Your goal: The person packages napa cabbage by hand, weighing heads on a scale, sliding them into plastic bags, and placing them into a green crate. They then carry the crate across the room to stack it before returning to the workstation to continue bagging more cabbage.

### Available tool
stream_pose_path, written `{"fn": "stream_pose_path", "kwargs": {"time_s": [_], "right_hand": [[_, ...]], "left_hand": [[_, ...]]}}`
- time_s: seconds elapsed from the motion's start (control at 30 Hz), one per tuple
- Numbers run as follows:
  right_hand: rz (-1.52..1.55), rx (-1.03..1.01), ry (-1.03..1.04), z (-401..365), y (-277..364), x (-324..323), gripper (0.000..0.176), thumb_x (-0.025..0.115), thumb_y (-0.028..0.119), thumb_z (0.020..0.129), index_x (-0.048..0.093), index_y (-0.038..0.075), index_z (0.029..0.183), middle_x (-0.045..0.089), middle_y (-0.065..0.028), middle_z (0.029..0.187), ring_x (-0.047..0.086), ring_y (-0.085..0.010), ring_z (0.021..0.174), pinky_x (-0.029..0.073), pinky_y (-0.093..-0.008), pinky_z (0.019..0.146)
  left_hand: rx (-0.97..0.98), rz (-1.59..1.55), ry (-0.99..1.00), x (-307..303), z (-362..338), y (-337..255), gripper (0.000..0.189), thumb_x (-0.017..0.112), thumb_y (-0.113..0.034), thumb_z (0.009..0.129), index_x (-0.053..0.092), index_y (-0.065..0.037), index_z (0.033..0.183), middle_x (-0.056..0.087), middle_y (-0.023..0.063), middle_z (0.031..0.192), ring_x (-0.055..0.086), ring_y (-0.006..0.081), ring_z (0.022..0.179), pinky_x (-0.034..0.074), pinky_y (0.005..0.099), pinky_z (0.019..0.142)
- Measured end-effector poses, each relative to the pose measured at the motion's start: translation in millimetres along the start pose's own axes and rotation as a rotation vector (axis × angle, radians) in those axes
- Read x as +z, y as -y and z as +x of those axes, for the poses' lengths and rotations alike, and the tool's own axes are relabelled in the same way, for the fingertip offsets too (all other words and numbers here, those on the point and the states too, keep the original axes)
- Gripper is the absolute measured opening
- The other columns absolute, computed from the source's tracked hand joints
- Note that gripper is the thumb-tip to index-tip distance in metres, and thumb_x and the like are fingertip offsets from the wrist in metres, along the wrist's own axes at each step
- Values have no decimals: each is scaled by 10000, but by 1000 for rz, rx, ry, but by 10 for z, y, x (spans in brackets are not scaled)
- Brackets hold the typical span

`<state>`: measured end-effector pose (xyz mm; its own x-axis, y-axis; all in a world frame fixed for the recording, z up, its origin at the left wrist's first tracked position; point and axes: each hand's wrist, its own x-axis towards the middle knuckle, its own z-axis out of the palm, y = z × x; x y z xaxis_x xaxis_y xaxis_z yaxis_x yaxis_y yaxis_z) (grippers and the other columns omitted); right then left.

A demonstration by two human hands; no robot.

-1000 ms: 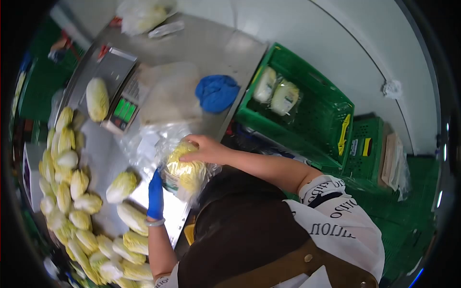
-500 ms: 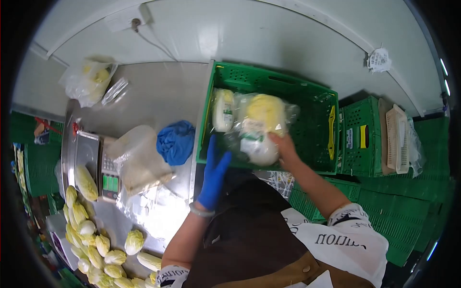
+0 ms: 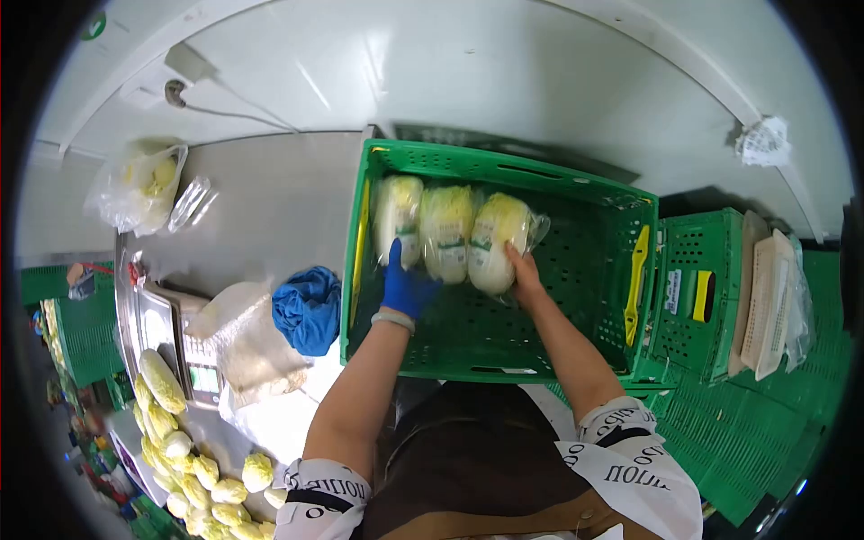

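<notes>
Three napa cabbages in clear labelled bags lie side by side in a green crate (image 3: 486,353): a left cabbage (image 3: 403,202), a middle cabbage (image 3: 445,229) and a right cabbage (image 3: 490,247). My right hand (image 3: 527,277), bare, grips the right cabbage along its right side, thumb on top. My left hand (image 3: 407,290), in a blue glove, is inside the crate at the lower end of the left cabbage. Its fingers are spread, one of them against that bag, and it holds nothing.
To the left, a steel table (image 3: 261,198) bears a blue cloth (image 3: 308,310), a scale (image 3: 202,378), a plastic bag with cabbage (image 3: 144,189) and several loose cabbages (image 3: 193,486). More green crates (image 3: 693,288) stand at the right, with a pale basket (image 3: 765,301) beside them.
The blurred bagged cabbages under my right hand now lie beside the left one, in a row. My left hand has moved from the crate's near edge into it. The view has shifted.
</notes>
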<state>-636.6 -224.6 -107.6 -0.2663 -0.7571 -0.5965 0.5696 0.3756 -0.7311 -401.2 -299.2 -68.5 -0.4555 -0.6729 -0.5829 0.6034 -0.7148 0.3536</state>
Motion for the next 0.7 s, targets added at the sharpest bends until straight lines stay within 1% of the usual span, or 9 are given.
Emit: {"fn": "stream_pose_path", "kwargs": {"time_s": [0.07,0.17,0.27,0.33,0.43,0.47,0.53,0.57,0.7], "right_hand": [[41,94,-17,165,193,50,656,555,505,894,457,18,1324,568,-117,1215,557,-223,1056,430,-388,924],[-1159,-138,-201,679,265,-454,631,423,574,914,636,2,1076,658,-197,1009,616,-324,925,462,-403,829],[-1308,-129,-289,596,539,-503,613,450,555,898,586,27,1178,600,-227,1132,559,-386,1086,417,-461,907],[-1560,-650,-449,462,558,-444,477,563,355,891,532,17,1226,551,-209,1205,539,-375,1101,412,-433,924],[-1185,-846,-122,-382,860,807,404,608,119,845,507,-2,1217,541,-172,1191,552,-355,1049,435,-404,898],[-1146,-835,12,-608,787,1158,368,596,65,835,518,-8,1187,555,-167,1142,562,-334,1009,444,-383,881],[-1085,-906,334,-927,461,1791,316,591,11,810,552,-11,1122,577,-158,1057,576,-313,946,463,-365,838],[-1058,-981,525,-1070,256,2094,294,598,10,795,573,-9,1087,586,-156,1022,580,-311,922,473,-366,812],[-1054,-1283,1202,-1670,-418,3247,232,633,30,737,617,13,968,601,-117,991,576,-318,884,487,-391,760]], "left_hand": [[-9,-58,-158,8,109,-19,663,548,-562,846,394,-189,1372,409,89,1394,358,340,1296,331,545,1029],[4,-130,-3,-113,240,-28,499,586,-425,881,461,-176,1295,508,89,1264,479,287,1177,408,479,993],[-92,26,-271,110,-286,-277,379,573,-317,917,507,-111,1228,576,75,1110,556,238,1021,457,422,912],[-25,43,-91,-50,-531,-273,300,548,-279,939,547,-82,1165,609,67,1022,583,222,935,474,367,854],[215,169,-43,-46,-1603,-776,221,530,-245,954,616,-56,1028,619,60,892,590,185,828,473,304,745],[706,718,-290,-51,-1957,-960,205,518,-214,957,636,-46,952,603,50,802,570,165,732,465,287,683],[980,774,-819,-683,-2497,-1087,206,506,-134,939,665,-23,869,564,24,667,515,124,583,439,263,572],[752,261,-1004,-1327,-2639,-972,194,505,-86,919,673,-9,864,541,9,623,479,102,530,422,255,523],[418,943,-1012,-2383,-3223,-844,237,510,-124,914,658,58,941,669,117,714,571,112,484,465,236,494]]}}
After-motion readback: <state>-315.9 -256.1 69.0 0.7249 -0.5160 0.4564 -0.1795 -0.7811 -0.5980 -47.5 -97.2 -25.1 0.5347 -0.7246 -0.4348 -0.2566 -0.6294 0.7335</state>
